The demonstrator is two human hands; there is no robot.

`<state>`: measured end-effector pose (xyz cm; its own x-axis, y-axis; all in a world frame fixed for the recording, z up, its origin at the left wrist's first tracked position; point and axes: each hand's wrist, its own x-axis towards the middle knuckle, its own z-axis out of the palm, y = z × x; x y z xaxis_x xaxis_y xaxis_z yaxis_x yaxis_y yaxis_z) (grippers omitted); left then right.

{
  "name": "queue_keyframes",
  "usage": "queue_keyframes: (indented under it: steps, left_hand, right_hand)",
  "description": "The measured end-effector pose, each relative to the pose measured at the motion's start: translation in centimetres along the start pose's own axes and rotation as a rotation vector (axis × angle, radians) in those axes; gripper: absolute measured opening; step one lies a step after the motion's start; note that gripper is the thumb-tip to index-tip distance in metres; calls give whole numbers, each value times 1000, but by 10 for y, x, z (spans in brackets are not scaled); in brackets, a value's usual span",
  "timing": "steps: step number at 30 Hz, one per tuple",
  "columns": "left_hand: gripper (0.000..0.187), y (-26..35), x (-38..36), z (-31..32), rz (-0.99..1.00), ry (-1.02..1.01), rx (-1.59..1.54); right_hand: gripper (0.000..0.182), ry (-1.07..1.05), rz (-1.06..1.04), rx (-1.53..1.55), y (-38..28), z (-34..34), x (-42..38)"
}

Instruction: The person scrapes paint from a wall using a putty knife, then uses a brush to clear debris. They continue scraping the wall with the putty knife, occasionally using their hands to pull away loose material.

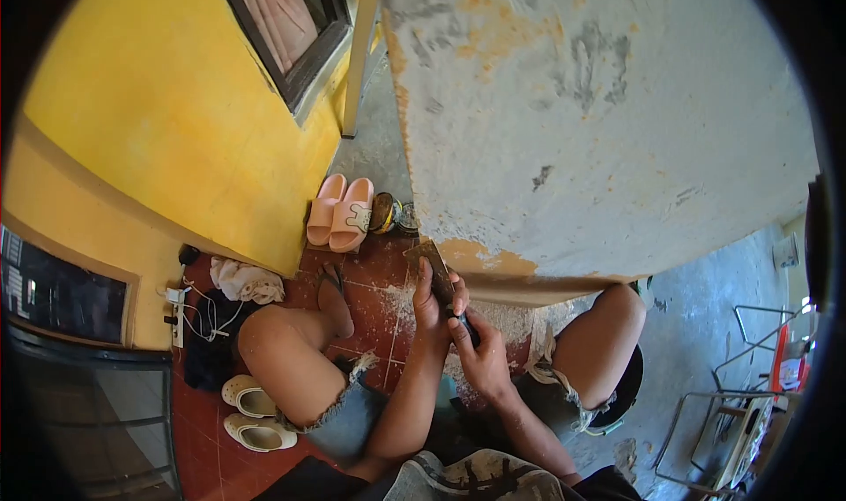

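Observation:
Between my knees, both hands hold a scraper-like tool (434,267) with a flat, brownish, worn blade and a dark handle. The blade end points up and away, towards the lower corner of a grey patchy wall (599,148). My left hand (432,303) is wrapped round the blade part, its fingers along the metal. Lower down, my right hand (482,356) is closed on the dark handle, with the thumb on top. Orange-brown patches show along the wall's bottom edge, just beyond the tool.
Pale flakes lie on the red tiled floor (220,439). Pink slippers (339,215) stand by the yellow wall (185,122). Cream clogs (256,417), a white power strip (178,316) with cables and a crumpled cloth (247,281) are at left. A metal-framed rack (727,430) stands at right.

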<state>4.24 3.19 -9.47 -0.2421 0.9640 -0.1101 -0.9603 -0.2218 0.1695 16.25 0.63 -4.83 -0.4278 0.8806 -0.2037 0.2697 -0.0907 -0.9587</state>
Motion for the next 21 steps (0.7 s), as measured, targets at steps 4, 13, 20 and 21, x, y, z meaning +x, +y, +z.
queue_keyframes:
  steps: [4, 13, 20, 21]
  left_hand:
    - [49, -1, -1, 6, 19, 42, 25]
    - [42, 2, -2, -6, 21, -10, 101]
    - [48, 3, -3, 10, 32, 53, 154]
    - [48, 2, -4, 13, 32, 94, 129]
  right_hand:
    - [40, -13, 0, 64, 2, 1, -2]
    - [39, -17, 35, 20, 2, 1, -2]
    - [40, -17, -40, 45, 4, 4, 0]
    - [40, 15, -71, 83, 4, 5, -3]
